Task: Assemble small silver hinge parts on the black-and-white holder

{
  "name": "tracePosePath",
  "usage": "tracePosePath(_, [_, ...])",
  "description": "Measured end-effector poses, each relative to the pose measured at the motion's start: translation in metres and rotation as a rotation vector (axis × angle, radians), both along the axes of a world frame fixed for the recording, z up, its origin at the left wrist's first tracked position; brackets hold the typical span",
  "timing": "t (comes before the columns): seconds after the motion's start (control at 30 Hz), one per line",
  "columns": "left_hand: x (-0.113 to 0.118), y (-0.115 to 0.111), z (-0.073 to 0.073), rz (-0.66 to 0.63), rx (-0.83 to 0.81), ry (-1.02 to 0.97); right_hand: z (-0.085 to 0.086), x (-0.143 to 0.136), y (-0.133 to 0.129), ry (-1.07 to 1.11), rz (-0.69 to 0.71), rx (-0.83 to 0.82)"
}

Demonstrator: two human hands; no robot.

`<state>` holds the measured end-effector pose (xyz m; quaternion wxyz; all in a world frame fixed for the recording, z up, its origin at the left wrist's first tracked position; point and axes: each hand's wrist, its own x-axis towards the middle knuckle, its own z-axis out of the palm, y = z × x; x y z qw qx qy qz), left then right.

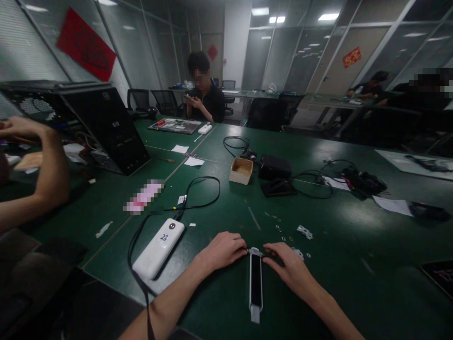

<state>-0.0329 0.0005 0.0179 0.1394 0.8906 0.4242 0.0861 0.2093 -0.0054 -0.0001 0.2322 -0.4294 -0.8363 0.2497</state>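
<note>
A slim device (255, 278) with a dark face and pale edges lies lengthwise on the green table, a light tab at its near end. My left hand (226, 249) is at the left of its far end, fingers closed and pressed together at a small part there. On the other side, my right hand (286, 265) pinches at the same end with thumb and index finger. What the fingertips hold is too small to make out. Small metal parts (305, 232) and several little rings lie beyond and beside my right hand.
A white power bank (159, 248) with a black cable lies left of my left forearm. Farther off are a small open box (241, 171), black devices (275, 166) and a computer case (106, 127). Another person's arm (49, 174) is at the left.
</note>
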Motion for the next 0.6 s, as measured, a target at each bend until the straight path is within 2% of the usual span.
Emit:
tracePosePath(0.17, [0.0, 0.0, 0.003, -0.015, -0.008, 0.008, 0.016, 0.023, 0.027, -0.189, -0.092, 0.089])
tracePosePath(0.23, [0.0, 0.0, 0.003, -0.02, -0.006, 0.008, 0.019, 0.03, 0.04, -0.321, -0.132, 0.056])
tracePosePath(0.33, [-0.001, 0.0, 0.001, -0.018, -0.007, 0.002, 0.021, 0.034, 0.052, -0.452, -0.116, -0.048])
tracePosePath(0.6, [-0.001, 0.0, 0.002, -0.008, -0.015, 0.009, 0.033, 0.027, 0.059, -0.482, -0.088, -0.135])
